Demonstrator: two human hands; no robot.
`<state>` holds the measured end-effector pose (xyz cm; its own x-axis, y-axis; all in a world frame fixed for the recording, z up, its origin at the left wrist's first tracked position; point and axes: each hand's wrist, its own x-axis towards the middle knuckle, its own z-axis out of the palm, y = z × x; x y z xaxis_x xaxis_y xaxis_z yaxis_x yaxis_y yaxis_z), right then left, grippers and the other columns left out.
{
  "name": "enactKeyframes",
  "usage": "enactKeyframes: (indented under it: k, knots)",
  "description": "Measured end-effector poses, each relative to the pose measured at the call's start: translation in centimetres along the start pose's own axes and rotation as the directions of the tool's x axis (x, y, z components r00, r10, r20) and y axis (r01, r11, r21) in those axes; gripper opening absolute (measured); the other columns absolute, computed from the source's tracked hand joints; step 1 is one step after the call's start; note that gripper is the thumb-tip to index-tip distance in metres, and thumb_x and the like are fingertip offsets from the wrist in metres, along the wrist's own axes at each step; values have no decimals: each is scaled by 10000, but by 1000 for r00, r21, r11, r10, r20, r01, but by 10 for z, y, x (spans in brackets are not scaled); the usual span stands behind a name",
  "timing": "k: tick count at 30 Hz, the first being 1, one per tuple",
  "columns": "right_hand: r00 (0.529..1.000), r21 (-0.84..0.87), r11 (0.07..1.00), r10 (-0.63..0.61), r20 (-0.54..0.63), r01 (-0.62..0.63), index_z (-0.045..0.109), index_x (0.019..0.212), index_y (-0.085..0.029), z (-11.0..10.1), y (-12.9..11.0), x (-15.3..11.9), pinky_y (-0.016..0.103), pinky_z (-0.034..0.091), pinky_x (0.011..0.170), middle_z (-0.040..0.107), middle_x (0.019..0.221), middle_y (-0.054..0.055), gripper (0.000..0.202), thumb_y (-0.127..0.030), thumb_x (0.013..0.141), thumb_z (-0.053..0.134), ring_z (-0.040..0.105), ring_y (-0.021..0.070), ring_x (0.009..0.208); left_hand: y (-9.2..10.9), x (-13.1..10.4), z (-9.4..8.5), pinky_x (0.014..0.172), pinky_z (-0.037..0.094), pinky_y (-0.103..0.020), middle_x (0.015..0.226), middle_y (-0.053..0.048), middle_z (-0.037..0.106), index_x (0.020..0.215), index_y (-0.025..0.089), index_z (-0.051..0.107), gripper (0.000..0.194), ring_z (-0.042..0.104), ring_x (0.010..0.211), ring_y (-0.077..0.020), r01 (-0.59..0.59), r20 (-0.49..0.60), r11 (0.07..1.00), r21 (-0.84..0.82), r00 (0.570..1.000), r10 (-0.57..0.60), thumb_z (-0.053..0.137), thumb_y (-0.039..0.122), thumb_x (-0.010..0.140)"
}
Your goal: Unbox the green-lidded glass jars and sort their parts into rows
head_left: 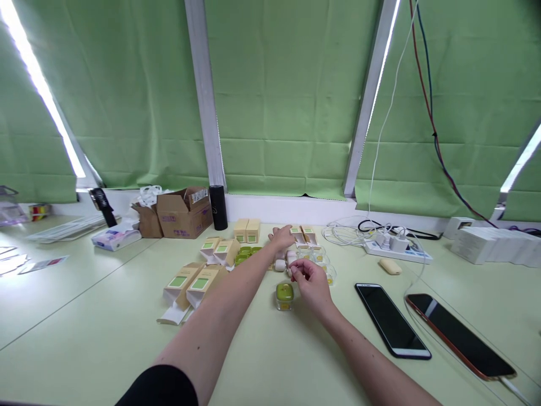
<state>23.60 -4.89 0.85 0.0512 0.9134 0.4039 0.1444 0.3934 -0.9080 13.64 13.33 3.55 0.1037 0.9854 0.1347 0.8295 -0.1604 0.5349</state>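
My left hand (pixel 282 239) is stretched across the table, fingers extended beside two small kraft boxes (pixel 302 235) at the back; nothing shows in it. My right hand (pixel 311 282) has thumb and index finger pinched together beside a small pale pink cylinder (pixel 291 257); what the fingertips hold is hidden. A white cylinder (pixel 279 265) lies just left of it. Below the fingers stands a small glass jar with a green lid (pixel 284 295). Clear jars (pixel 320 257) cluster behind the right hand. Several green lids (pixel 243 256) lie left of my left forearm.
Open kraft boxes (pixel 205 282) with green labels stand at left, partly behind my forearm. At right lie a black phone (pixel 391 321), a second phone (pixel 459 335) on a cable, and a power strip (pixel 397 251). A cardboard carton (pixel 181 217) and black cylinder (pixel 218 207) stand behind.
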Motion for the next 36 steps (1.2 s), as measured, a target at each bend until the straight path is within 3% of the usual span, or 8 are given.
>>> enactKeyframes:
  k: [5,12,14,20,23,27,36]
  knots:
    - [999,11,1000,-14,-40,15,702,843,-203,-5,2,3,308,470,662,678,668,18,283,-479,868,643,617,196,652,-5,-24,-31,1116,362,-552,1355,-96,690,1428,267,565,547,383,1455,-366,-62,-59,995,-75,997,58,576,292,882]
    - [997,12,1000,-1,-83,2,702,842,-197,-10,4,8,325,478,656,701,679,35,291,-487,835,676,634,209,641,-15,-109,-69,1141,355,-495,1201,-66,755,1314,246,661,416,479,1346,-317,-243,-101,960,-137,968,230,532,236,918]
    - [997,15,1000,3,-79,-2,698,834,-200,-10,5,8,329,480,660,695,672,32,280,-479,834,670,636,212,640,-21,-135,-73,1131,355,-507,1173,-70,756,1261,254,693,380,476,1327,-330,-314,-70,940,-132,949,307,558,248,906]
    - [999,7,1000,-6,-50,6,692,845,-205,-7,9,5,321,470,654,674,665,19,291,-495,847,667,610,203,637,-35,-192,-81,1075,407,-471,1202,-76,716,1185,294,727,328,518,1272,-329,-352,146,921,-168,915,377,647,304,867]
    - [999,8,1000,-4,-34,4,672,845,-210,-6,11,4,310,455,636,649,648,8,317,-526,857,667,585,197,631,-37,-205,-82,1072,416,-455,1257,-78,679,1295,308,663,448,500,1292,-328,-369,197,906,-208,891,409,693,353,850]
    - [1000,-14,1000,-4,-13,4,632,839,-218,-6,12,2,302,433,616,616,623,-8,312,-527,872,656,561,190,613,-38,-212,-73,1072,412,-462,1228,-91,661,1285,281,653,542,505,1245,-344,-402,165,893,-201,885,436,785,361,766]
    - [1000,-45,999,-21,3,21,633,867,-217,-3,11,-2,314,446,648,637,693,4,249,-465,884,628,580,199,660,-46,-214,-56,1103,428,-472,1211,-107,557,1209,249,717,460,537,1213,-323,-296,95,915,-275,939,332,779,358,767]
